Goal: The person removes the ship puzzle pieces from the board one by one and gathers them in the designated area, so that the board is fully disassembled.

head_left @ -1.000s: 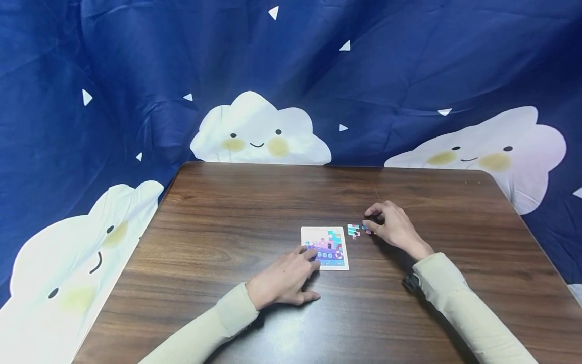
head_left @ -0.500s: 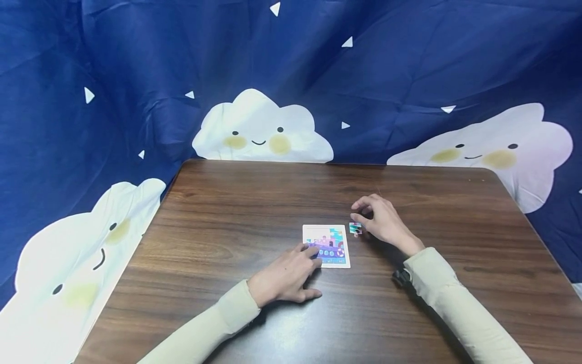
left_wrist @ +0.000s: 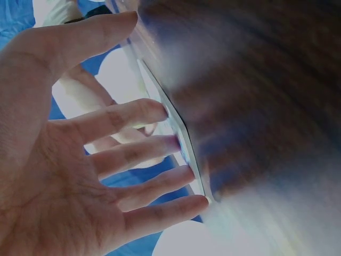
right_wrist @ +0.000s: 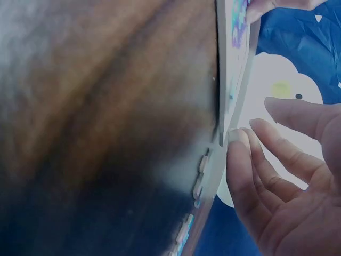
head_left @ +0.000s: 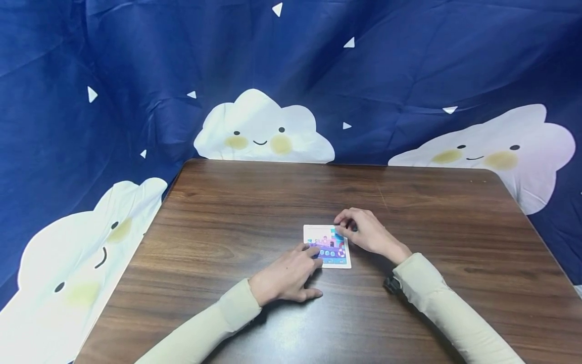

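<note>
A small square jigsaw puzzle [head_left: 334, 262] in a white frame, with a purple and pink boat picture, lies on the table. My left hand [head_left: 286, 275] rests fingertips on its left part, fingers straight and thumb apart, as the left wrist view shows. At its far right corner hovers my right hand [head_left: 373, 236], fingers loosely bent. In the right wrist view its thumb and fingers [right_wrist: 242, 170] stand apart with nothing seen between them. Two loose puzzle pieces [right_wrist: 183, 234] lie on the table beside the frame; the right hand hides them in the head view.
The brown wooden table [head_left: 236, 202] extends on all sides of the puzzle. A dark blue curtain [head_left: 386, 65] with white clouds hangs behind and left of it. A black device [head_left: 392, 285] is on the right wrist.
My right hand has moved left from the loose pieces to the puzzle's far right corner, covering the pieces from the head view. The left hand stays on the puzzle.
</note>
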A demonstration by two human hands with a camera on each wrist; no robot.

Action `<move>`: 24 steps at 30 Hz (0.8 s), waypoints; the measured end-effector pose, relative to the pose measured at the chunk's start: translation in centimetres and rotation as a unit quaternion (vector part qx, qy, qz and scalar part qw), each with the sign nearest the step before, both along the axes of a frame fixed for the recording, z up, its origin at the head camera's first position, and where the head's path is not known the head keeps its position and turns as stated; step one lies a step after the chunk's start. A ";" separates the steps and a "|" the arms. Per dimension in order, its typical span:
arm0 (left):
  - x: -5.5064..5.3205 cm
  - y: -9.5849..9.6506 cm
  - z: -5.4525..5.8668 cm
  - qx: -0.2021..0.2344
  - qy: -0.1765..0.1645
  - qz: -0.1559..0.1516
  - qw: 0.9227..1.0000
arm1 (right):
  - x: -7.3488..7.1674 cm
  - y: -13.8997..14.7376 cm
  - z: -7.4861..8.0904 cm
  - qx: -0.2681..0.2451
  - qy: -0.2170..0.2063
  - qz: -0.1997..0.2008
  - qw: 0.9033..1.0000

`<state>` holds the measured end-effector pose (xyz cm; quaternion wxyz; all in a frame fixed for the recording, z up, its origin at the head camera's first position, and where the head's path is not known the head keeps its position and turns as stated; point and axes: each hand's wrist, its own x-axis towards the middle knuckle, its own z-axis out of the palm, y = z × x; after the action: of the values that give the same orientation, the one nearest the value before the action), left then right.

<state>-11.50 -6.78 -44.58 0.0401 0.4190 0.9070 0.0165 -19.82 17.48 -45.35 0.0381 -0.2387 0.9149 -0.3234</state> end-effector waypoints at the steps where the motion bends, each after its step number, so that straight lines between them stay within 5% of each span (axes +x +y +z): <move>1: 0.0 0.0 0.0 0.000 0.001 -0.001 1.000 | 0.0 0.0 -0.1 0.003 0.001 0.001 1.000; 17: -0.1 0.1 0.0 -0.005 -0.002 0.001 1.000 | 0.5 -0.6 -0.3 0.064 0.021 0.011 0.998; 24: -0.1 0.1 0.0 -0.005 -0.003 0.001 1.000 | 0.5 -0.7 0.1 0.084 0.028 0.051 0.995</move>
<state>-11.64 -6.72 -44.56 0.0450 0.4180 0.9072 0.0129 -19.31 16.80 -45.26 0.0484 -0.2905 0.9259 -0.2365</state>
